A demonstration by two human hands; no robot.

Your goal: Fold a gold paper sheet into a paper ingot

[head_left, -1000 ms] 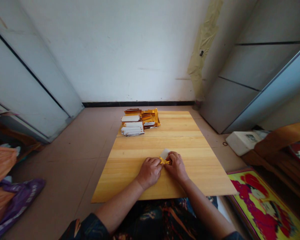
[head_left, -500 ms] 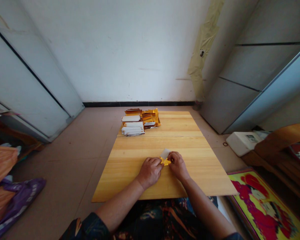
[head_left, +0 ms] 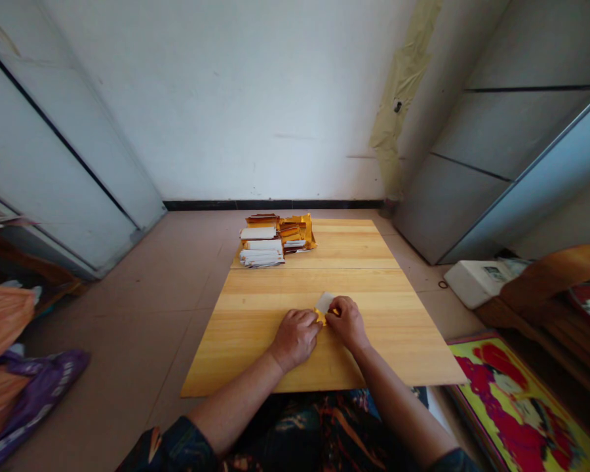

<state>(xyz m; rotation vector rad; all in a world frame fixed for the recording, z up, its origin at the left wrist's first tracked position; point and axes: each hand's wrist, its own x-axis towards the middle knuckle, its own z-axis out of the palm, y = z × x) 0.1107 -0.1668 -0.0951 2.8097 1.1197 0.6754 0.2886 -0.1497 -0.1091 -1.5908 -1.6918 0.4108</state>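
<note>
Between my hands, over the middle of the wooden table (head_left: 275, 288), is a small sheet of gold paper (head_left: 320, 316) with a whitish piece (head_left: 325, 301) sticking out on its far side. My left hand (head_left: 295, 337) is closed, its fingertips pinching the gold paper's left edge. My right hand (head_left: 347, 322) is closed too, thumb and forefinger pressed on the paper's right part. The fingers hide much of the paper. At the table's far left lies a stack of white-edged folded pieces (head_left: 261, 252), beside gold foil-like paper (head_left: 297, 229).
A white wall (head_left: 255, 118) rises behind the table. On the right stand a grey cabinet (head_left: 462, 177), a white box (head_left: 476, 282) and a wooden chair (head_left: 555, 282). A colourful picture mat (head_left: 526, 400) lies at lower right; a purple bag (head_left: 44, 393) is at lower left.
My right hand has shifted slightly left, its fingers now further over the gold paper and closer to my left hand. The left hand stays in place.
</note>
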